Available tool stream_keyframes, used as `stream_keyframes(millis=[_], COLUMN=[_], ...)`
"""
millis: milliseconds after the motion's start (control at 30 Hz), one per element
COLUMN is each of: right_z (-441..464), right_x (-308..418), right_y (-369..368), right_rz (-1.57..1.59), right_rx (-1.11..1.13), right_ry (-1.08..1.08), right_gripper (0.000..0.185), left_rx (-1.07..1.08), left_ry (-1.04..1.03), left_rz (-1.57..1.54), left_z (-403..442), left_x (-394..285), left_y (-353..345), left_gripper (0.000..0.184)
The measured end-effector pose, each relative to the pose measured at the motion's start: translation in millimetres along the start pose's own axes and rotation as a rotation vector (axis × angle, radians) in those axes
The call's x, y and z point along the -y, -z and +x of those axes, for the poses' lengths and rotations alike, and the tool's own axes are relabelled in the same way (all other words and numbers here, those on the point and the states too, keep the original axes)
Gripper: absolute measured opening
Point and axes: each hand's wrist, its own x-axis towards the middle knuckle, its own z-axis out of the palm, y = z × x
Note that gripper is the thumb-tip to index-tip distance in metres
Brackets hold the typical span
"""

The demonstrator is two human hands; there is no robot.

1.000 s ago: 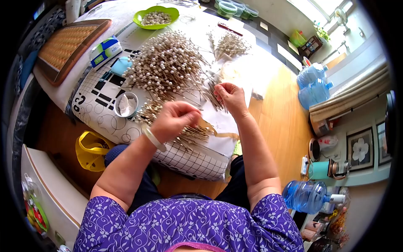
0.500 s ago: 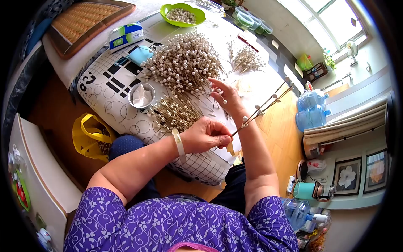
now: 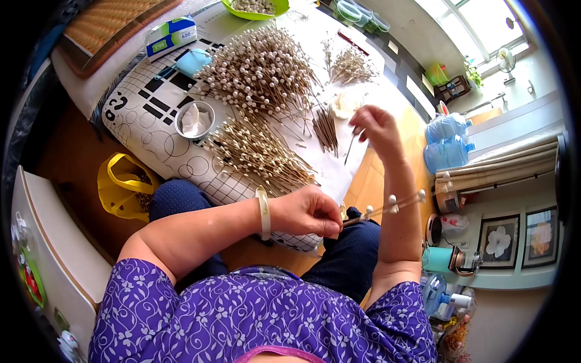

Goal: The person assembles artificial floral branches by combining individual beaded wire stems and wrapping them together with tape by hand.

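Observation:
My left hand (image 3: 307, 212), with a pale bracelet at the wrist, is closed in a pinch on a stem with white beads (image 3: 393, 207), which points right and is blurred. My right hand (image 3: 378, 128) is raised at the table's right edge, its fingertips pinching a thin brown stick (image 3: 349, 150) that hangs down. Beside it lie a bundle of bare brown sticks (image 3: 325, 130) and a cream-coloured pad (image 3: 346, 105). A large heap of white-beaded stems (image 3: 257, 72) spreads behind. Nearer to me lies a pile of stems with small pale buds (image 3: 260, 154).
On the patterned tablecloth (image 3: 172, 145) stand a small tub with white material (image 3: 195, 120), a tissue pack (image 3: 171, 37) and a green bowl (image 3: 254, 7). Another stem bunch (image 3: 352, 65) lies at the back right. A yellow bag (image 3: 121, 187) is left of my knee.
My right hand has moved right, away from the beaded heap, with the brown stick in its fingers. My left hand has come slightly closer and right; its beaded stem has tilted lower.

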Motion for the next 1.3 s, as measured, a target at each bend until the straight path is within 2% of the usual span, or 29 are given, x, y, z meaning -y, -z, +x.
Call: stream_keyframes(millis=[100, 167, 233, 300, 367, 433, 500, 700, 767, 800, 900, 1033, 1167, 1300], right_z=[-4.4, -3.7, -6.1, -12.5, -23.3, -34.1, -42.4, -40.0, -41.8, -42.7, -42.1, -44.2, -45.7, -42.0], right_x=[-43.8, -58.9, -64.0, -64.4, -51.1, -48.6, -46.6, -59.5, -56.8, -52.9, -41.7, -37.1, -40.4, -46.2], right_y=[-16.6, -30.4, -37.0, -42.4, -49.8, -57.7, -66.3, -81.0, -83.4, -82.7, -75.8, -69.7, -73.2, -75.3], right_rz=[-0.446, -0.741, -0.804, -0.928, -0.89, -0.53, -0.596, -0.817, -0.901, -0.883, -0.771, -0.688, -0.755, -0.671], right_rx=[0.114, 0.078, 0.055, -0.096, -0.128, 0.065, 0.159, 0.14, 0.047, -0.003, -0.033, 0.069, 0.054, 0.017], right_ry=[-0.164, -0.07, -0.064, 0.027, 0.0, 0.199, 0.125, 0.289, 0.36, 0.409, 0.372, 0.458, 0.414, 0.38], right_gripper=[0.025, 0.027, 0.028, 0.029, 0.023, 0.014, 0.014, 0.011, 0.01, 0.009, 0.004, 0.003, 0.003, 0.004], left_rx=[0.048, 0.121, 0.126, 0.117, 0.117, 0.112, 0.125, 0.126, 0.118, 0.113, 0.112, 0.115, 0.121, 0.127], left_ry=[0.047, 0.143, 0.156, 0.161, 0.163, 0.163, 0.145, 0.14, 0.143, 0.146, 0.161, 0.16, 0.174, 0.16], left_rz=[-0.058, -0.039, -0.064, -0.061, -0.035, -0.008, -0.002, 0.014, 0.024, 0.03, -0.005, 0.0, 0.009, 0.031], left_z=[-3.2, -3.3, -2.9, -2.5, -0.9, -1.0, -0.9, -0.5, 0.0, -0.2, -0.1, 0.9, 0.8, 0.9], left_x=[11.8, 14.9, 17.5, 19.1, 18.2, 18.0, 19.0, 20.1, 19.6, 20.0, 21.0, 21.8, 24.6, 22.4], left_y=[-17.4, -24.1, -26.4, -26.2, -24.7, -22.4, -21.7, -20.1, -19.0, -18.8, -19.3, -19.1, -19.7, -19.8], left_gripper=[0.01, 0.011, 0.011, 0.012, 0.012, 0.012, 0.013, 0.013, 0.013, 0.013, 0.014, 0.014, 0.014, 0.014])
